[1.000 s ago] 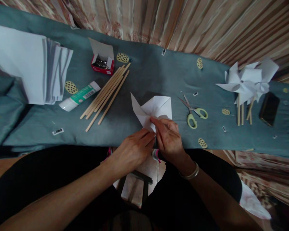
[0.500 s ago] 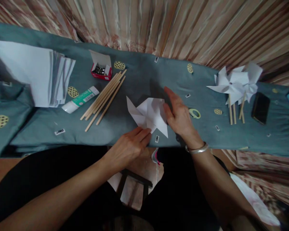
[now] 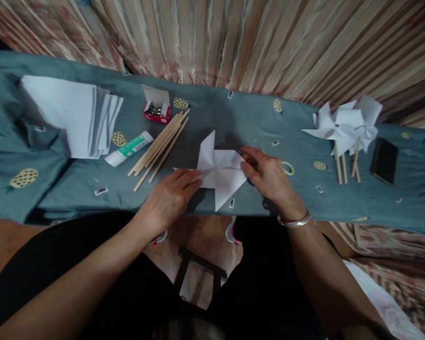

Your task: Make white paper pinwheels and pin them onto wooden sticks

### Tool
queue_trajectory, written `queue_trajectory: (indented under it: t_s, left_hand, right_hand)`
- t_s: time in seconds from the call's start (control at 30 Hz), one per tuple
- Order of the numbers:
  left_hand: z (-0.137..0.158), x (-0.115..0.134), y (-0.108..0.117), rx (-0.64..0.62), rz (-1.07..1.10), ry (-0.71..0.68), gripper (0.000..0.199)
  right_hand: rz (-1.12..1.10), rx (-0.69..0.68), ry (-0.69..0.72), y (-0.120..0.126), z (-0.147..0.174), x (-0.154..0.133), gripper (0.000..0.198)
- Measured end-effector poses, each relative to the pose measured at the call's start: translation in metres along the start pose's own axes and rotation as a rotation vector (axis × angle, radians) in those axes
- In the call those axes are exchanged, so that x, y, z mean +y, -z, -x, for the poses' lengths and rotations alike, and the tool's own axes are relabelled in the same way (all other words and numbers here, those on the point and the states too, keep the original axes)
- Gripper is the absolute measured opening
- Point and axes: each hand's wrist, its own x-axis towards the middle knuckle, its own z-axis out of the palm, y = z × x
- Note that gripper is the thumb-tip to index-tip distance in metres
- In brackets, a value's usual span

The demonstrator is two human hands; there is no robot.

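Observation:
A white paper pinwheel (image 3: 224, 179) with folded, pointed blades lies on the cloth in front of me, with no stick on it. My left hand (image 3: 168, 196) pinches its left blade between thumb and fingers. On the opposite side, my right hand (image 3: 272, 175) has its thumb and fingertips closed on the right edge of the paper. A pale green ring (image 3: 288, 168), partly covered by my right hand, shows just beside it. Left of the pinwheel lie several thin wooden sticks (image 3: 159, 146).
White paper sheets (image 3: 63, 113) are stacked at left, near a glue tube (image 3: 129, 148) and an open red box (image 3: 156, 112) of small metal pieces. Finished pinwheels (image 3: 349, 120) on sticks lie at right beside a dark phone (image 3: 384, 160). A curtain (image 3: 212, 42) hangs behind the table.
The pinwheel has turned and lies flatter. My left hand has shifted left onto a blade, and my right hand has closed on the right edge. The view has shifted slightly.

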Motion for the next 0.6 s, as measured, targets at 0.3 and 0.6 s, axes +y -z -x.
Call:
queue_trajectory:
  t_s: [0.3, 0.6]
  left_hand:
    - [-0.001, 0.013, 0.009, 0.155, 0.096, -0.037, 0.021]
    - [0.002, 0.041, -0.015, -0.087, 0.097, -0.106, 0.016]
  right_hand:
    - [-0.030, -0.066, -0.142, 0.011, 0.049, -0.027, 0.043]
    - [0.119, -0.032, -0.038, 0.013, 0.056, -0.029, 0.032]
